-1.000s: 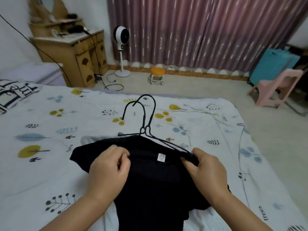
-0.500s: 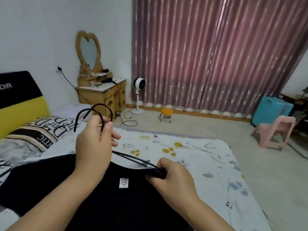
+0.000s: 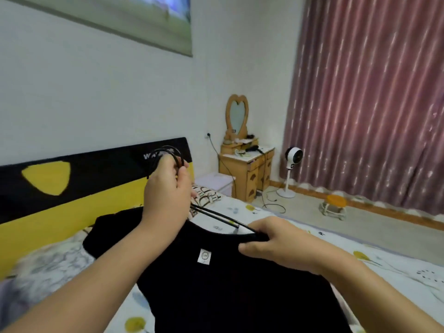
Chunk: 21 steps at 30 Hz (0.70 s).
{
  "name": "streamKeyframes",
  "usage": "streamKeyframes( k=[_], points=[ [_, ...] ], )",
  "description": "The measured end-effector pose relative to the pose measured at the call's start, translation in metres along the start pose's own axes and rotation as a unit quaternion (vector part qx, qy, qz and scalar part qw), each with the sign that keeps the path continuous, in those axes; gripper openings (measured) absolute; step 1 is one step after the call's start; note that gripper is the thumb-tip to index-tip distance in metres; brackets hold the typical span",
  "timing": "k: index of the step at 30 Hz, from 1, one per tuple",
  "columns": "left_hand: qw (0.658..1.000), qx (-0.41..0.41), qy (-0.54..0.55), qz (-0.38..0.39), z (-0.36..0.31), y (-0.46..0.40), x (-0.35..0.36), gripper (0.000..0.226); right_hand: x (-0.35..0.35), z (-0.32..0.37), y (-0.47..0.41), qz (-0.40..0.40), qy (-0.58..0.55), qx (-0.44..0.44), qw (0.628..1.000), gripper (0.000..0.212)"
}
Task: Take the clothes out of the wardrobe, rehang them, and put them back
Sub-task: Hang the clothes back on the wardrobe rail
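Black shirt (image 3: 216, 284) now lifted off the bed (image 3: 396, 272); left hand (image 3: 165, 195) grips the hangers' hooks (image 3: 168, 152) higher, right hand (image 3: 276, 241) still pinches the collar.

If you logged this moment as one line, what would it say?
step: rehanging | left hand: grips hanger hooks | right hand: pinches black shirt collar | place: over bed

The room is evenly and softly lit, moderately bright, with no hard shadows. Daylight filters through the closed curtain (image 3: 374, 99), whose folds carry pale streaks. Motion blur smears the bed (image 3: 396, 280) at its left edge and the picture (image 3: 125, 22) on the wall. Wide-angle distortion bends the headboard (image 3: 79, 188) and walls. The black shirt (image 3: 216, 284) reads as a nearly detailless dark mass.
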State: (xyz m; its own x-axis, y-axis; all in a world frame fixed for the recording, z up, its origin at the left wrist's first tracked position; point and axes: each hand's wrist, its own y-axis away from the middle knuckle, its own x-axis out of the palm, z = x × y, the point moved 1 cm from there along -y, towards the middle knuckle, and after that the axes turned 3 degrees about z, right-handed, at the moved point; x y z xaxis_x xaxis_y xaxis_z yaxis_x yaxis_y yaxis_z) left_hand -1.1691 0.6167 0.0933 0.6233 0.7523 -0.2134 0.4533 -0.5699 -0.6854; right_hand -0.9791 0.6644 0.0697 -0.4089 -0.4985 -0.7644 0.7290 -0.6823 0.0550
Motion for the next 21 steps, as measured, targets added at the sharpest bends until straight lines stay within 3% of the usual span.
streamKeyframes(
  k=[8, 11, 15, 17, 21],
  points=[
    [0.995, -0.046, -0.053, -0.076, 0.015, 0.005, -0.183, 0.019, 0.091, 0.13, -0.036, 0.189, -0.164, -0.113, 0.962, 0.023],
    [0.991, -0.051, -0.07, -0.098, 0.021, 0.009, -0.246, 0.026, 0.133, 0.17, -0.05, 0.241, -0.249, -0.136, 0.928, 0.027],
    [0.984, -0.075, -0.103, -0.122, 0.032, 0.017, -0.321, 0.026, 0.184, 0.226, -0.066, 0.334, -0.335, -0.162, 0.866, 0.014],
    [0.977, -0.097, -0.131, -0.134, 0.041, 0.021, -0.357, 0.025, 0.209, 0.255, -0.073, 0.369, -0.341, -0.175, 0.847, 0.017],
    [0.953, -0.162, -0.198, -0.161, 0.065, 0.033, -0.426, 0.011, 0.257, 0.31, -0.095, 0.382, -0.276, -0.208, 0.857, 0.032]
  ],
)
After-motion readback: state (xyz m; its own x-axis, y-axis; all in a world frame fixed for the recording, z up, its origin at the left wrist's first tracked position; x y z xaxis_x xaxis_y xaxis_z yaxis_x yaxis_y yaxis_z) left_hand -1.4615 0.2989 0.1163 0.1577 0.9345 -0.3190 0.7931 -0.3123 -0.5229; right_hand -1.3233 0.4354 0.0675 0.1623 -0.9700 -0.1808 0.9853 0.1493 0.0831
